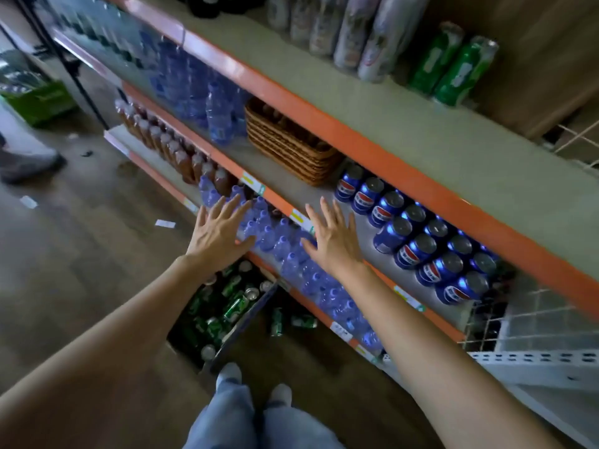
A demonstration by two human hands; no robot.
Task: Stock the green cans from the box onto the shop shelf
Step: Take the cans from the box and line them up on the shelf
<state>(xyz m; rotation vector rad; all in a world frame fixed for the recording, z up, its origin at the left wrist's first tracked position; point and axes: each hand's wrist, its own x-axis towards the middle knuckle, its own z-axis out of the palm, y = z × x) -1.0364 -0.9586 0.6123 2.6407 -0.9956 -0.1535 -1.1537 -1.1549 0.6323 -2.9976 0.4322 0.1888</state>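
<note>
A dark box (246, 322) on the floor below my arms holds several green cans (235, 307). Two more green cans (291, 320) lie on the floor beside it, under the lowest shelf. Two green cans (453, 68) stand on the top shelf (372, 102) at the right. My left hand (218, 230) and my right hand (332, 236) are both stretched out flat, fingers spread, holding nothing, over the front edge of the middle shelf (285, 202).
Blue cola cans (418, 241) fill the middle shelf at right, next to a wicker basket (288, 142). Blue water bottles (291, 254) and brown bottles (168, 147) line the lower shelf. A green crate (39, 98) sits far left. My feet (256, 380) stand beside the box.
</note>
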